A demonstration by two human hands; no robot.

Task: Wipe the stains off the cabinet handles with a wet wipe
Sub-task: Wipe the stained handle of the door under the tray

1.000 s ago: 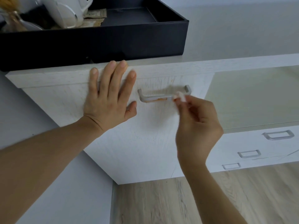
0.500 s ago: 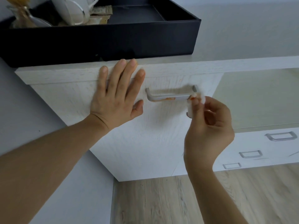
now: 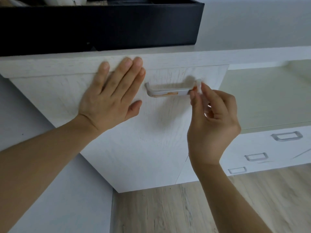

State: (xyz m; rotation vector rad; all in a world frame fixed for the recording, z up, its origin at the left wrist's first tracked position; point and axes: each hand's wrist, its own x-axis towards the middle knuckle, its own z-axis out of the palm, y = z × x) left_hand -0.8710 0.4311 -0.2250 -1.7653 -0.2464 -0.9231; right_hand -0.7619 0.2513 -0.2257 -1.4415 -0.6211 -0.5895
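A silver bar handle with an orange smear along its lower edge sits on the white cabinet door. My right hand pinches a small white wet wipe against the handle's right end. My left hand presses flat on the door just left of the handle, fingers straight and reaching the top edge.
A black tray stands on the cabinet top above the door. Lower white drawers to the right carry three silver handles. A pale glass panel lies right of the door. Wood floor runs below, and a grey wall is at left.
The view has shifted, so the cabinet sits further right and lower in frame. My right hand has slid the wipe rightwards along the handle to its right end. My left hand stays flat on the door.
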